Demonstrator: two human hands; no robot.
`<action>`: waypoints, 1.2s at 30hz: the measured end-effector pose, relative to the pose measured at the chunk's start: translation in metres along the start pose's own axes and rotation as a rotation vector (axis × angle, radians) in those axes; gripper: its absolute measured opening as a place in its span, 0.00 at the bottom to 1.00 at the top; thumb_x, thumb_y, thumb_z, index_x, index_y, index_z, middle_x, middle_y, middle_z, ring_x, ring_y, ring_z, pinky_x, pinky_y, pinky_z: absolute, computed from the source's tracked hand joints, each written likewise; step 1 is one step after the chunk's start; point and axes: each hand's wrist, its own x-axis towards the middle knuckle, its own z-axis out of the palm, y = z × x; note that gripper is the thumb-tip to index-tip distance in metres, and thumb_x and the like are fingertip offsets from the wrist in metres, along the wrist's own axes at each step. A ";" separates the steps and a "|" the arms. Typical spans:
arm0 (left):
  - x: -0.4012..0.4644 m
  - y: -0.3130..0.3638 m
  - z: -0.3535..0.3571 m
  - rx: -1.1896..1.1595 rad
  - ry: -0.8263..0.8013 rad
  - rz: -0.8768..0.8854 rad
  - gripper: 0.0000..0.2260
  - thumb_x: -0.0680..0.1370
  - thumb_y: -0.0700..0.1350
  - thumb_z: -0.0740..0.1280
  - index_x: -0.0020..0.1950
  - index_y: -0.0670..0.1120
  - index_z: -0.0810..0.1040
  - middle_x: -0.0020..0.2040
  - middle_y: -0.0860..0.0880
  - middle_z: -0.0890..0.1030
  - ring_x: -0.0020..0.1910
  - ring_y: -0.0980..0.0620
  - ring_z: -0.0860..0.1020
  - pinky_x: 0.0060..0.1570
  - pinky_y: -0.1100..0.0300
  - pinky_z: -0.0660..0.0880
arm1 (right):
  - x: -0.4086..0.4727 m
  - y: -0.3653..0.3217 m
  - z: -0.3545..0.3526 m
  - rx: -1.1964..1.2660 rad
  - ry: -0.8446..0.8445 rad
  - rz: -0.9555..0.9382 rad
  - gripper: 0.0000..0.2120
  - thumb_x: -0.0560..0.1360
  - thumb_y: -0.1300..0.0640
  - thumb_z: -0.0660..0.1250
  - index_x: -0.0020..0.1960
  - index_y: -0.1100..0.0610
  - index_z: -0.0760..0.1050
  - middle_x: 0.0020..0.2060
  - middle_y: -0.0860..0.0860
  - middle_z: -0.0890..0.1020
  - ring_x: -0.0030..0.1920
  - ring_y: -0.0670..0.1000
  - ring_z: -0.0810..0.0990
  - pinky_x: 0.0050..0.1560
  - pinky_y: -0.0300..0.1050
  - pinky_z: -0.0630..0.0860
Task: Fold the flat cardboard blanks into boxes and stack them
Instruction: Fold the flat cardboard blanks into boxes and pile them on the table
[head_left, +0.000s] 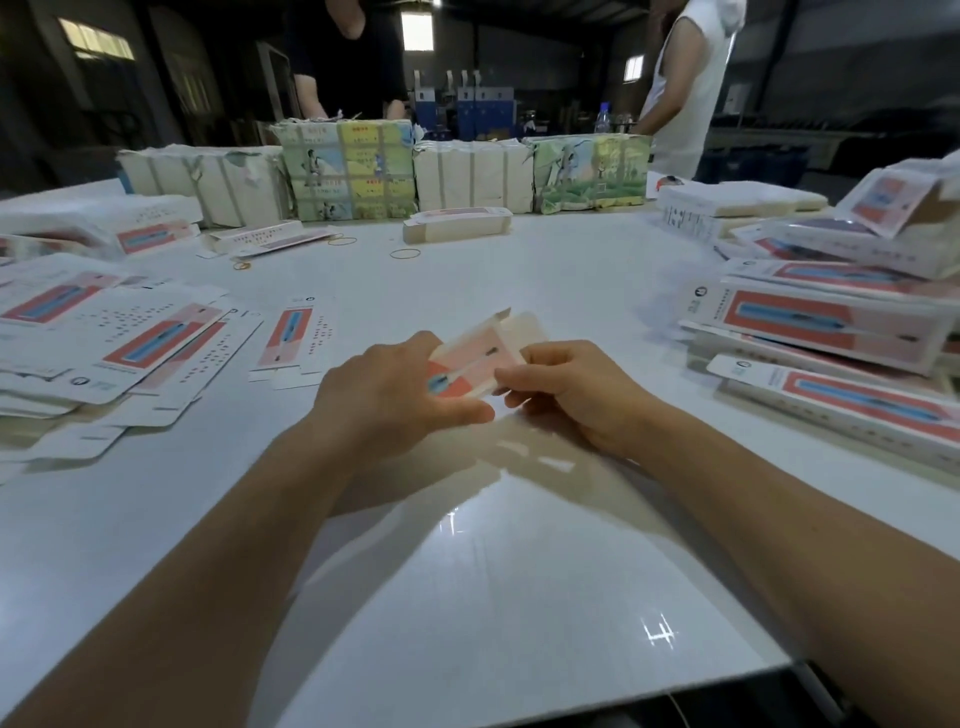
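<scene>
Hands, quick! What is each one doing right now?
Left hand: closed on the cardboard blank, gripping its left side.
Right hand: closed on the same blank, pinching its right edge.

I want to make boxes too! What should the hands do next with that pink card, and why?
Probably tuck in the open end flap. Both the left hand and right hand pinch the half-folded box above the table, and its far end flap still sticks up open. Finished boxes lie stacked to the right.
</scene>
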 end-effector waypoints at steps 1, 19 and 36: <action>0.000 -0.004 0.000 -0.041 -0.063 -0.018 0.28 0.64 0.72 0.67 0.54 0.55 0.70 0.46 0.56 0.76 0.39 0.54 0.76 0.38 0.56 0.76 | 0.001 0.000 0.000 0.020 0.024 0.003 0.07 0.72 0.59 0.71 0.35 0.55 0.81 0.31 0.48 0.82 0.30 0.44 0.77 0.32 0.39 0.72; 0.000 -0.011 0.006 -0.071 -0.024 -0.047 0.22 0.66 0.68 0.69 0.49 0.56 0.69 0.41 0.59 0.74 0.35 0.54 0.76 0.30 0.65 0.67 | -0.007 -0.001 0.017 -0.208 0.437 -0.167 0.14 0.74 0.60 0.67 0.33 0.45 0.79 0.31 0.42 0.79 0.33 0.45 0.75 0.40 0.45 0.73; -0.003 0.000 0.014 0.080 -0.001 0.041 0.25 0.68 0.68 0.67 0.57 0.55 0.67 0.52 0.56 0.75 0.38 0.57 0.74 0.40 0.60 0.76 | -0.006 0.000 0.022 -0.075 0.278 -0.013 0.17 0.72 0.71 0.59 0.45 0.52 0.79 0.36 0.49 0.81 0.26 0.39 0.74 0.26 0.32 0.68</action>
